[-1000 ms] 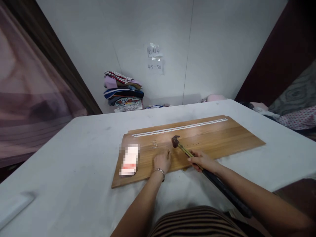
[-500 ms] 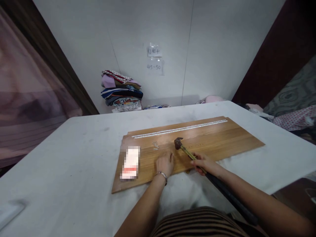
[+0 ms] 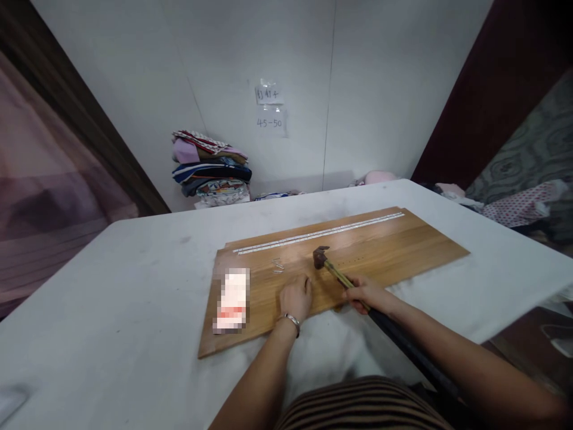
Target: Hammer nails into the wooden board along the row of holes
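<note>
My right hand [image 3: 360, 294] is closed around the handle of a claw hammer [image 3: 338, 275], whose rusty head is above the wooden board [image 3: 394, 254]. Just left of the hammer head, my left hand [image 3: 296, 295] is closed low at the board's near part, a bracelet on its wrist. Its fingertips face away from me, so whatever they may grip is hidden. Several loose nails [image 3: 278, 266] lie on the board beyond my left hand. A short row of small dark marks [image 3: 351, 261] runs along the wood to the right of the hammer head.
Two white marked strips [image 3: 317, 232] stretch along the board's far side. A blurred-out pale item [image 3: 233, 298] lies at its left end. The board rests on a white-covered table [image 3: 134, 298]. Folded cloths [image 3: 210, 167] are stacked by the wall, under paper notes [image 3: 270, 122].
The view has turned slightly, so the scene sits further left. Both hands and the hammer keep nearly the same place over the board.
</note>
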Available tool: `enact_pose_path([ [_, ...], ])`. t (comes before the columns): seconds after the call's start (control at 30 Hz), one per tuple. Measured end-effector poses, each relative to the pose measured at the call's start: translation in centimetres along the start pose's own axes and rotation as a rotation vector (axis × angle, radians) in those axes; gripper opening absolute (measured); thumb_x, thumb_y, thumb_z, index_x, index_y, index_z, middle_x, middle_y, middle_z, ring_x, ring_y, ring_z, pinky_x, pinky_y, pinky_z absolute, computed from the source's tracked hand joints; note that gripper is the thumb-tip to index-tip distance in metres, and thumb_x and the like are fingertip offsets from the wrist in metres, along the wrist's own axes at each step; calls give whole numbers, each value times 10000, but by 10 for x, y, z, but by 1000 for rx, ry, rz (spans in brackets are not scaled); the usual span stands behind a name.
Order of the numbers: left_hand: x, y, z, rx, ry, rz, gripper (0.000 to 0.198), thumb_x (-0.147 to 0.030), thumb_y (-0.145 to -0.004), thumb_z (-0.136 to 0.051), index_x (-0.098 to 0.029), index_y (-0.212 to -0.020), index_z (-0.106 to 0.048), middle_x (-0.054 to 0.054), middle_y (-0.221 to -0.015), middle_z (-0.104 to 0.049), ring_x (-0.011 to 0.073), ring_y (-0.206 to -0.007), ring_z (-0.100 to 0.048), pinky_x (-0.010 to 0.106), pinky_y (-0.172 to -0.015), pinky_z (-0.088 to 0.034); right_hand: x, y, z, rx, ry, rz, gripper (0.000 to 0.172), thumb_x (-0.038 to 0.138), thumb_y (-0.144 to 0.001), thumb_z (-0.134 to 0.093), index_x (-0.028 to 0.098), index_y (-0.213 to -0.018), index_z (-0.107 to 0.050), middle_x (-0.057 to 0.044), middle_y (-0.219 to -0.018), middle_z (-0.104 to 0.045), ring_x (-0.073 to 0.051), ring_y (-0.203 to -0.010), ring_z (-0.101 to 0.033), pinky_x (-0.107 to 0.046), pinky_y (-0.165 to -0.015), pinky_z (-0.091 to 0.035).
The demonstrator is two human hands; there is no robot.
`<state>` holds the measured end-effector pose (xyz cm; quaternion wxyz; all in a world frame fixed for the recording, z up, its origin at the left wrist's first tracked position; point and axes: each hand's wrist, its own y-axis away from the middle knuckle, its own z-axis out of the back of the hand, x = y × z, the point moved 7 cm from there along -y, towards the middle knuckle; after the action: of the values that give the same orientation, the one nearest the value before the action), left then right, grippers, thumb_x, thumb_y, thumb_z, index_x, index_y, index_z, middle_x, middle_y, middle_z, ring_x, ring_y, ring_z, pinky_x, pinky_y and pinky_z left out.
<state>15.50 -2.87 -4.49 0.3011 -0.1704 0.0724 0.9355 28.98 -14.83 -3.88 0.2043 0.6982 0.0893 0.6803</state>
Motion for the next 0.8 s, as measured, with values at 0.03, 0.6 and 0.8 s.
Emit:
enact_pose_path([
  [0.03, 0, 0, 0, 1, -2, 0, 332, -353, -1016, -380, -211, -983, -678, 87, -960, -747, 207, -899, -688, 281, -722, -403, 0, 0, 1, -10, -11, 3, 381, 322, -613, -632, 211, -967, -542, 131, -399, -400, -74, -318, -331, -189, -332, -249],
  [0.6, -2, 0, 1, 27, 45, 3, 351, -365, -1013, -366, -210, -991, -680, 100, -966, -750, 225, -887, -694, 294, -700, -399, 9, 13, 0, -49, 83, 43, 375, 349, -653, -635, 199, -992, -576, 101, -437, -501, -77, -343, -394, -184, -360, -283],
  [0.8, -4, 0, 3, 7, 59, -11, 346, -346, -1010, -376, -203, -976, -689, 101, -970, -744, 213, -903, -681, 285, -722, -406, 5, 12, -2, -56, 91, 25, 378, 309, -617, -620, 205, -977, -575, 113, -423, -451, -78, -339, -374, -188, -350, -278],
])
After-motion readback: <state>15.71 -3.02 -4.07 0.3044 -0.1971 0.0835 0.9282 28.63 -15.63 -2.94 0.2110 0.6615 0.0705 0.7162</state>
